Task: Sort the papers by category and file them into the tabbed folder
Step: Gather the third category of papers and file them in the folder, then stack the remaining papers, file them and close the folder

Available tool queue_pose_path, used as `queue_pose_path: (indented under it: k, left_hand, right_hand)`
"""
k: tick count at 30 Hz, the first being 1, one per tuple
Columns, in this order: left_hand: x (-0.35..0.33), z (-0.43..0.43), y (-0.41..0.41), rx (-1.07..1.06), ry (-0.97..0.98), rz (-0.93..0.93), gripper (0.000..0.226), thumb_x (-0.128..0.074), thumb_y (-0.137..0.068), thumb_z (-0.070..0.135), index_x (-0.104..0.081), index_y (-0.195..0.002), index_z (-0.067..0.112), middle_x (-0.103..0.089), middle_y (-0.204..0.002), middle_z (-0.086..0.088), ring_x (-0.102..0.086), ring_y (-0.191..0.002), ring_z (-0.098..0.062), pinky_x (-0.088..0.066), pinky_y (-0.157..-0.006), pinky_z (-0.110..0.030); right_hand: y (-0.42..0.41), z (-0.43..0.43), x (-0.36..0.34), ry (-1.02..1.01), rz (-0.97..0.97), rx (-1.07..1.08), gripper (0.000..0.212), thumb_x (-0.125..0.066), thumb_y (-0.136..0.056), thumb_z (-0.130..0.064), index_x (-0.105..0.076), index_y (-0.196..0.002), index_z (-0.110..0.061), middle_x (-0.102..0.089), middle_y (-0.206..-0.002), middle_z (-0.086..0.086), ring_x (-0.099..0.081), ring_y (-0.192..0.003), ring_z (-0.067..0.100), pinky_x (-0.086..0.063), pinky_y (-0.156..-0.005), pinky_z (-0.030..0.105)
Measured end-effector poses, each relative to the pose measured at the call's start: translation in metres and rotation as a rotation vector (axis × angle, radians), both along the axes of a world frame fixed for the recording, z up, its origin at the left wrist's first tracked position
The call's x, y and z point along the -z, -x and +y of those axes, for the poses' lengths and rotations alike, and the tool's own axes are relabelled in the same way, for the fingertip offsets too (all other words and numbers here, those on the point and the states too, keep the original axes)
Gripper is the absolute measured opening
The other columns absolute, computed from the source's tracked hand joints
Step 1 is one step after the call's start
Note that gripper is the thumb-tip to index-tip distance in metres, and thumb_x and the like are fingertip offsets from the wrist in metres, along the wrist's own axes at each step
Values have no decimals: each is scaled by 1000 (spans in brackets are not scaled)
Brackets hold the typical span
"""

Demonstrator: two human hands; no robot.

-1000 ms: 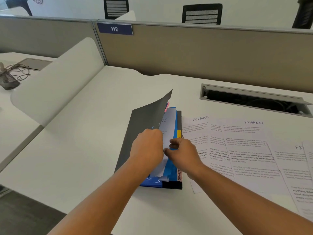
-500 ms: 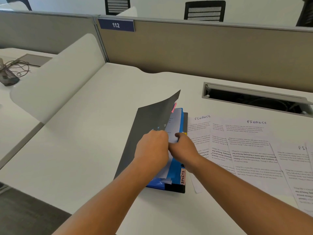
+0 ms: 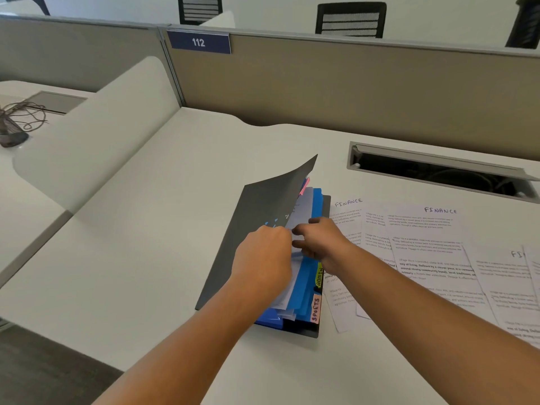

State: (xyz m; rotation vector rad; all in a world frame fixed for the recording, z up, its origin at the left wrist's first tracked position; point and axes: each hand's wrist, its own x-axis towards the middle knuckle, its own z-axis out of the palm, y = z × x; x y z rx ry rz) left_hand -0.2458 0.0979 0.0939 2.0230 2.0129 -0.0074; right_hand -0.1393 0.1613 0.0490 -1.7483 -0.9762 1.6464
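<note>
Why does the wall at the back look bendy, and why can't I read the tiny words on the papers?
Head view: the wide-angle lens bows the partition; the small print on the papers is too soft to read, though the FINANCE heading and 112 sign are legible; light is even, faint shadow beside the folder.

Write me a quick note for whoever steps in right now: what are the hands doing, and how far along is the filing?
Left hand holds the grey cover of the folder lifted.
Right hand has fingers at the white sheets inside; whether it pinches one is hidden.
The folder lies on the desk, SPORTS tab showing.
Done: some sheets sit between the blue dividers.
Left: several FINANCE papers lie spread on the desk, right of the folder, waiting to be filed.
</note>
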Motion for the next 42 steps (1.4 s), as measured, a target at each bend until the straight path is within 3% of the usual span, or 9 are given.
queue_pose_path:
  k: [4, 12, 14, 17, 19, 22, 26, 30, 42]
  left_hand:
    - [3, 0, 0, 11, -17, 25, 34, -57, -96, 19, -53, -130, 18, -63, -118, -7, -64, -101, -22, -52, -86, -29]
    - [22, 9, 0, 48, 11, 154, 42, -61, -92, 13, -52, -131, 22, -62, -117, -7, -63, -101, -25, -53, -79, -33]
    - [35, 11, 0, 76, -39, 168, 60, -61, -90, 11, -39, -143, 30, -59, -125, -4, -63, -99, -25, -52, -70, -34]
    - [61, 10, 3, 50, -111, 93, 89, -60, -89, 16, 0, -153, 35, -39, -150, 0, -63, -102, -25, -51, -63, -33]
    - [80, 9, 8, 6, -125, 23, 87, -54, -92, 21, 8, -153, 30, -25, -158, -2, -48, -128, -26, -52, -83, -37]
    - [109, 11, 19, -30, -95, -10, 73, -42, -98, 37, 1, -154, 21, -13, -162, -5, -14, -149, -25, -26, -117, -42]
    - [142, 7, 28, -86, -21, 13, 76, -19, -95, 62, -3, -155, 18, -2, -163, -6, 1, -150, -26, -9, -121, -43]
    - [163, -3, 31, -78, -35, 55, 91, 8, -82, 69, -2, -155, 17, 2, -164, -4, 6, -150, -24, -2, -122, -42]
    - [149, -15, -8, -60, -219, -32, 94, -4, -86, 72, -23, -152, 8, -16, -161, -10, -6, -150, -26, -9, -121, -44]
  right_hand:
    - [-3, 1, 7, 31, 24, -22, 58, -58, -93, -7, -35, -147, -14, -57, -111, 7, -69, -83, 17, -56, -68, 28]
    - [-18, -15, 7, -184, -46, -69, 25, -59, -95, -14, -64, -119, -16, -69, -107, 2, -71, -87, 16, -59, -75, 30]
    - [-30, -24, 8, -243, -106, -101, 18, -61, -94, -16, -66, -111, -18, -70, -103, 1, -71, -85, 15, -58, -71, 28]
    - [-55, -37, 11, -313, -208, -114, 11, -64, -93, -18, -68, -103, -21, -73, -95, -2, -72, -81, 13, -58, -71, 29]
    - [-73, -44, 15, -345, -252, -92, 10, -66, -92, -17, -69, -99, -22, -73, -94, -3, -72, -81, 13, -57, -73, 29]
    - [-101, -56, 25, -401, -350, -76, 11, -67, -90, -15, -70, -95, -24, -73, -93, -7, -70, -87, 11, -56, -81, 31]
    - [-132, -74, 46, -495, -552, -132, 16, -68, -90, -16, -68, -100, -27, -68, -107, -15, -62, -105, 7, -51, -94, 30]
    - [-164, -95, 63, -527, -723, -200, 21, -69, -89, -19, -65, -108, -26, -60, -134, -5, -52, -129, 16, -38, -110, 34]
    - [-249, -141, 81, -408, -850, -195, 55, -61, -93, -41, -42, -144, -30, -20, -160, -17, -20, -148, 8, -16, -116, 22]
